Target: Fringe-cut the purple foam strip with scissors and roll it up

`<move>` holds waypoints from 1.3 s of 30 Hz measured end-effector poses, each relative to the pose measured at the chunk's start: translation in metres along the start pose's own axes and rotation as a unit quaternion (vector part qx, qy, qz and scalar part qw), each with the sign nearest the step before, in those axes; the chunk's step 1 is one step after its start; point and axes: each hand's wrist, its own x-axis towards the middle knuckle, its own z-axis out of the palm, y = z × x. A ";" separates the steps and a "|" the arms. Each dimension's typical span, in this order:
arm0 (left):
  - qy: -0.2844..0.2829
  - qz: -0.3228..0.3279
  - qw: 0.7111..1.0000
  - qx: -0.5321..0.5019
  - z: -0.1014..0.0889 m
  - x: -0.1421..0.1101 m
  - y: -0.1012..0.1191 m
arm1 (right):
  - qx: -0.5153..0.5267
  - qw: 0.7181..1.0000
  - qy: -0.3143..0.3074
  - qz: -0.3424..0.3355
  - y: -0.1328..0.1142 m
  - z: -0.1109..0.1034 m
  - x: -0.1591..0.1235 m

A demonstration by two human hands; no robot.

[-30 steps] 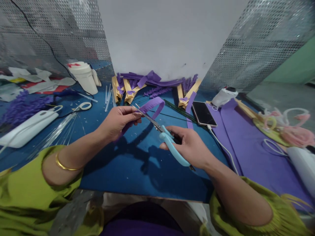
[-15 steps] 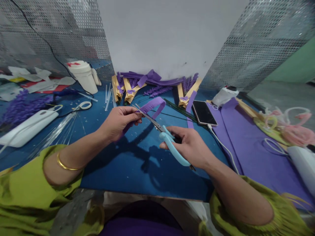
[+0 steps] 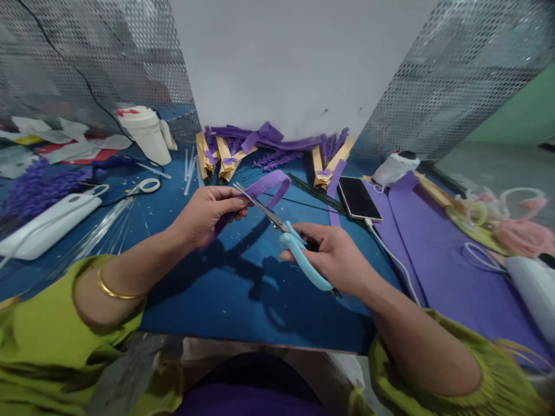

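Between the thumb and fingers of my left hand a purple paper strip is pinched; its free part curls up in a loop. My right hand is wrapped round the light blue handles of a pair of scissors. The scissor blades point up and left, their tips lying at the strip beside my left fingertips. Whether the blades have cut into the strip, I cannot tell. Both hands hang over the blue table, casting shadows on it.
Small wrapped lavender bouquets stand at the back, before a purple bow. To the right lie a phone on a cable and purple sheets. At left are a white cup, a white power strip and other scissors.
Almost nothing differs. Both hands, the strip and the scissors have shifted very slightly left in the picture, as has the background.
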 end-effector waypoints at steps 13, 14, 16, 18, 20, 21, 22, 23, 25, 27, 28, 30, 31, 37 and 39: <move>-0.009 -0.011 1.000 -0.020 -0.002 0.002 0.000 | 0.030 0.999 -0.005 0.020 0.004 -0.001 -0.001; -0.009 -0.011 1.000 -0.022 -0.003 0.003 -0.001 | 0.029 0.999 -0.002 0.024 0.004 -0.001 -0.001; -0.009 -0.008 1.000 -0.022 -0.003 0.003 -0.002 | 0.022 0.999 0.002 0.027 0.002 -0.001 0.000; -0.005 -0.002 1.000 -0.018 -0.003 0.003 -0.002 | 0.005 1.000 0.008 0.023 0.000 -0.001 0.000; 0.004 0.004 1.000 -0.016 -0.001 0.002 -0.001 | -0.014 1.000 0.013 0.018 -0.002 0.000 0.001; 0.009 0.006 1.000 -0.014 0.000 0.001 0.000 | -0.022 0.999 0.016 0.017 -0.003 0.000 0.001; 0.012 0.005 1.000 -0.011 0.001 0.001 0.001 | -0.029 0.999 0.019 0.017 -0.003 0.000 0.000; 0.014 0.003 1.000 -0.008 0.001 0.000 0.002 | -0.034 0.999 0.022 0.017 -0.004 0.000 0.000; 0.015 -0.003 1.000 0.001 0.002 0.000 0.003 | -0.043 0.999 0.027 0.017 -0.004 0.000 0.000; 0.016 -0.004 1.000 0.008 0.002 0.000 0.002 | -0.047 0.998 0.030 0.016 -0.004 0.001 -0.001; 0.016 -0.001 1.000 0.008 0.001 0.001 0.001 | -0.047 0.998 0.029 0.016 -0.003 0.001 -0.001; 0.011 0.007 1.000 0.005 -0.001 0.002 -0.003 | -0.044 0.999 0.028 0.014 -0.003 0.002 -0.001; 0.008 0.011 1.000 0.002 -0.002 0.003 -0.005 | -0.045 0.998 0.029 0.013 -0.002 0.002 -0.001; -0.010 0.003 1.000 0.002 -0.003 0.003 -0.007 | -0.063 0.997 0.039 0.009 -0.002 0.001 0.000; -0.014 -0.002 1.000 0.002 -0.002 0.002 -0.005 | -0.054 0.998 0.036 0.009 -0.002 0.000 0.000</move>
